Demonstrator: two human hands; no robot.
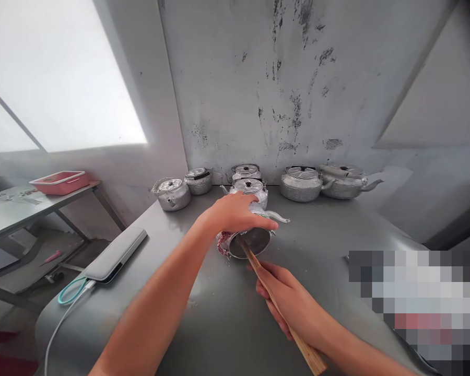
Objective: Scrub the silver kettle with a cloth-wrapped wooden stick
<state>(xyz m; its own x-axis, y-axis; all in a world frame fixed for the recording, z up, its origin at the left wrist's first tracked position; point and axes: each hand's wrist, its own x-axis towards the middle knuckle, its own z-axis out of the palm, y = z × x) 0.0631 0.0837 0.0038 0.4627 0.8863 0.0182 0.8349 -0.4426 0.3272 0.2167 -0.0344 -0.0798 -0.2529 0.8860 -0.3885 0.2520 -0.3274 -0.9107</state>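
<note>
A small metal kettle [260, 241] is tipped on its side on the grey table [219, 324], its round opening toward me. Its spout [278, 216] points right, and red-and-white cord or cloth [223, 244] hangs at its left edge. My left hand [238, 213] grips the kettle from above, thumb along the rim. A wooden stick [307, 351] is wrapped in the fingers of my right hand [278, 292]; its far end reaches into the kettle's opening. What the stick's tip touches inside is hidden.
Several lidded metal kettles [301, 185] stand along the wall behind, one [254, 192] just beyond my left hand. A white power bank [117, 256] with a cable lies at left. On a side table sits a pink basket [60, 184]. A pixelated patch covers the right side.
</note>
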